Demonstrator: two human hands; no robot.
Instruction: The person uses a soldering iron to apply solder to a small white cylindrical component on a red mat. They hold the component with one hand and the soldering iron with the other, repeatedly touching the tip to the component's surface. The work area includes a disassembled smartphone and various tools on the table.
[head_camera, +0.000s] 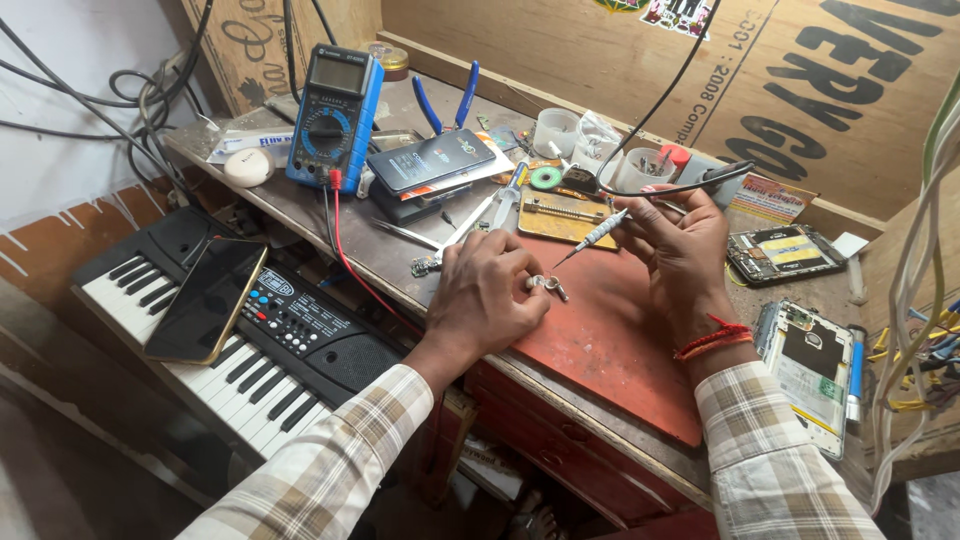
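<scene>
My left hand (486, 297) rests on the red-topped workbench (610, 340) and pinches a small metal part (545, 285) between thumb and fingers. My right hand (680, 250) holds a slim precision screwdriver (598, 234) like a pen, its tip pointing down-left, just above the small part. A red thread band circles my right wrist. Both sleeves are checked.
A blue multimeter (335, 115) with red lead stands at the back left beside a stack of phones (430, 165). A small keyboard (240, 340) with a phone (205, 300) on it sits left. Opened phone bodies (812, 360) lie right; tweezers, blue pliers (445, 100), plastic cups behind.
</scene>
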